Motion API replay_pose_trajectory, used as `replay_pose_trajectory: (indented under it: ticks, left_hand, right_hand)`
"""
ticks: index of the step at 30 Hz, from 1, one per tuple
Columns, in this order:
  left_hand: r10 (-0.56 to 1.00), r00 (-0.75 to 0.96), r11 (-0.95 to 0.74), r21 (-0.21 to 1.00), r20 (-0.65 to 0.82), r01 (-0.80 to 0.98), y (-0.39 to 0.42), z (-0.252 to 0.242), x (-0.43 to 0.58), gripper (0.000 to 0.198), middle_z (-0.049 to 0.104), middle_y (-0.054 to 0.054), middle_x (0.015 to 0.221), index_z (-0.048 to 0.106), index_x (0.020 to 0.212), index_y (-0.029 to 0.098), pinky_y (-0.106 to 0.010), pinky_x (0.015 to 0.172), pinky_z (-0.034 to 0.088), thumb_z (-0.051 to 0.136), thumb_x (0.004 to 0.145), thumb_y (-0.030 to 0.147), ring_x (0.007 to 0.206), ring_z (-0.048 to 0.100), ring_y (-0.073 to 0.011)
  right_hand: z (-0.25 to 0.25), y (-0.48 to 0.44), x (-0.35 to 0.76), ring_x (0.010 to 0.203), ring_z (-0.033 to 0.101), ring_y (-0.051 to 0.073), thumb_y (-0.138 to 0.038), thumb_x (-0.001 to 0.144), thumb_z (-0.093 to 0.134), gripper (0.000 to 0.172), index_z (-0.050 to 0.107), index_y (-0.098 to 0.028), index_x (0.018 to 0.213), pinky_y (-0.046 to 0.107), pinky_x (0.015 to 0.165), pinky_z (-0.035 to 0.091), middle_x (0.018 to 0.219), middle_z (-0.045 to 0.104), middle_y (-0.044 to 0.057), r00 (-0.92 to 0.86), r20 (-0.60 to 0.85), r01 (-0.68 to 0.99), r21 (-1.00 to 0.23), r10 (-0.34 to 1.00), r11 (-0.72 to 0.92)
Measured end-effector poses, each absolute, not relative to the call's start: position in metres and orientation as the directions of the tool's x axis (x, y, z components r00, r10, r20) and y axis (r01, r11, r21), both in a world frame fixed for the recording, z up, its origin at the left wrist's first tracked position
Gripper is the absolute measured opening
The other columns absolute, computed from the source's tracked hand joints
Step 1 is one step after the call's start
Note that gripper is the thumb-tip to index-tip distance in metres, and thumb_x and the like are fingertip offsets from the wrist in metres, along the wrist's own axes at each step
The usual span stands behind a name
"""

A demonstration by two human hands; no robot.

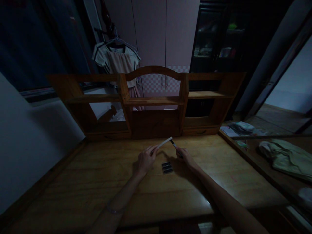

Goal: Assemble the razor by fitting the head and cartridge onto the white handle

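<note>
My left hand [146,158] is closed on a thin, flat white object [164,142], which points up and to the right over the wooden desk. My right hand [187,157] grips a slim dark tool with a light band [174,144]; its exact kind is too small and dim to tell. The tool's tip meets, or nearly meets, the far end of the white object. On the desktop between my hands lie three short black cylinders [167,167] side by side, looking like small batteries. Both hands hover just above the desk surface.
A wooden shelf unit [156,101] stands along the back of the desk [102,182]. A wall [36,146] borders the left side. To the right, a lower surface carries papers [241,128] and a pale green cloth item [290,157]. Clothes [119,61] hang behind the shelf.
</note>
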State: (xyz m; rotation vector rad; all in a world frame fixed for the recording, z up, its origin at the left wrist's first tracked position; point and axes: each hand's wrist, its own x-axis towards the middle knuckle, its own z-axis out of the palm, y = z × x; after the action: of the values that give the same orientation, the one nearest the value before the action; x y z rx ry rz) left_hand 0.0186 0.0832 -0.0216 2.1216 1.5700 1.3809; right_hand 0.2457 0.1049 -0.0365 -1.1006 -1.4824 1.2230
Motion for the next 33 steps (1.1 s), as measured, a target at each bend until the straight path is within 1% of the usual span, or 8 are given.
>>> replay_pose_trajectory:
  ticks: [3,6,9,14,20,24,27,33]
  left_hand:
    - [0.825,-0.034,-0.407,0.635,0.564,0.657,0.088,-0.025,0.014,0.027,0.068,-0.006,0.107,0.067,0.108,0.024,-0.032,0.082,0.049,0.05,0.089,0.035,0.095,0.064,-0.0211]
    - [0.845,-0.121,-0.36,0.721,0.521,0.593,0.095,-0.028,0.005,0.03,0.069,-0.007,0.106,0.066,0.109,0.022,-0.033,0.081,0.051,0.049,0.09,0.037,0.095,0.065,-0.0219]
    - [0.853,-0.1,-0.403,0.769,0.512,0.497,0.097,-0.028,0.001,0.031,0.069,-0.007,0.106,0.065,0.11,0.02,-0.031,0.082,0.051,0.049,0.09,0.037,0.096,0.065,-0.0208]
    - [0.826,0.024,-0.495,0.703,0.564,0.511,0.089,-0.024,0.013,0.028,0.068,-0.005,0.108,0.067,0.108,0.023,-0.032,0.089,0.049,0.051,0.088,0.035,0.1,0.063,-0.0198]
    - [0.835,-0.081,-0.433,0.739,0.545,0.516,0.093,-0.024,0.007,0.029,0.068,-0.007,0.108,0.066,0.109,0.021,-0.033,0.087,0.05,0.051,0.089,0.035,0.098,0.064,-0.0205]
    - [0.833,-0.027,-0.482,0.749,0.553,0.455,0.092,-0.022,0.005,0.03,0.068,-0.006,0.11,0.065,0.11,0.02,-0.032,0.09,0.049,0.051,0.089,0.035,0.102,0.063,-0.0198]
    - [0.828,0.018,-0.495,0.716,0.56,0.493,0.088,-0.021,0.011,0.027,0.068,-0.006,0.108,0.067,0.107,0.022,-0.033,0.089,0.05,0.052,0.088,0.035,0.1,0.063,-0.0198]
    - [0.828,-0.065,-0.453,0.731,0.558,0.51,0.092,-0.024,0.009,0.028,0.068,-0.007,0.108,0.066,0.108,0.022,-0.032,0.088,0.05,0.051,0.089,0.034,0.1,0.064,-0.0202]
  right_hand:
    - [-0.036,0.104,0.247,0.047,0.03,0.01,-0.062,0.083,0.04,0.05,0.038,-0.02,0.055,0.026,0.045,0.023,0.051,0.033,-0.004,-0.198,0.1,0.09,-0.989,0.975,0.12]
    - [-0.033,0.101,0.248,0.048,0.031,0.011,-0.062,0.084,0.039,0.05,0.039,-0.02,0.056,0.026,0.047,0.024,0.052,0.035,-0.003,-0.188,0.122,0.102,-0.984,0.975,0.143]
    - [-0.029,0.099,0.247,0.047,0.031,0.011,-0.06,0.085,0.038,0.051,0.038,-0.02,0.054,0.026,0.047,0.024,0.05,0.034,-0.003,-0.208,0.125,0.096,-0.984,0.97,0.148]
    - [-0.028,0.1,0.246,0.044,0.027,0.01,-0.062,0.083,0.04,0.051,0.036,-0.021,0.053,0.026,0.045,0.021,0.048,0.03,-0.004,-0.217,0.096,0.073,-0.991,0.971,0.114]
    - [-0.028,0.102,0.246,0.042,0.025,0.009,-0.057,0.086,0.038,0.049,0.035,-0.021,0.053,0.026,0.043,0.019,0.048,0.029,-0.005,-0.24,0.101,0.004,-0.994,0.965,0.106]
    - [-0.028,0.102,0.246,0.043,0.025,0.009,-0.057,0.087,0.038,0.049,0.034,-0.02,0.053,0.026,0.043,0.019,0.048,0.028,-0.005,-0.226,0.107,0.011,-0.994,0.968,0.112]
    - [-0.028,0.103,0.247,0.043,0.026,0.01,-0.059,0.085,0.039,0.05,0.035,-0.021,0.053,0.026,0.042,0.021,0.048,0.029,-0.004,-0.209,0.107,0.048,-0.992,0.972,0.119]
    - [-0.027,0.103,0.247,0.043,0.027,0.01,-0.059,0.085,0.038,0.05,0.035,-0.02,0.053,0.026,0.043,0.022,0.047,0.03,-0.004,-0.218,0.111,0.055,-0.99,0.969,0.126]
